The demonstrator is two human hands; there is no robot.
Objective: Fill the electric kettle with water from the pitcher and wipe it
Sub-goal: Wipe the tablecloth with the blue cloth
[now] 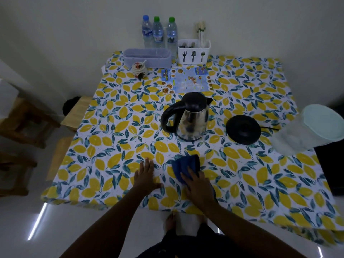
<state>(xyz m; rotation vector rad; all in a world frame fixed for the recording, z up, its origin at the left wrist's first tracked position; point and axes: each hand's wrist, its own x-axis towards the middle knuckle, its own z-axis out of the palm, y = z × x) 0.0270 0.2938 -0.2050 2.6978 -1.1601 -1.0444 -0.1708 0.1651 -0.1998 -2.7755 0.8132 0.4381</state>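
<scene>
Head | right grip flat on cloth | left grip spread | kettle beyond

Steel electric kettle upright mid-desk, black lid shut, handle to the left, spout to the far right. Round black base just right, apart. Rumpled blue cloth nearer. Translucent pitcher, pale lid, at right edge, blurred.

Worktop covered by a lemon-print cloth. At its far edge stand 3 capped water bottles, a white cutlery caddy to their right and a lilac oblong container in front. A small ceramic jar sits just beside the container. A printed leaflet lies flat. Wooden stool at left.
</scene>
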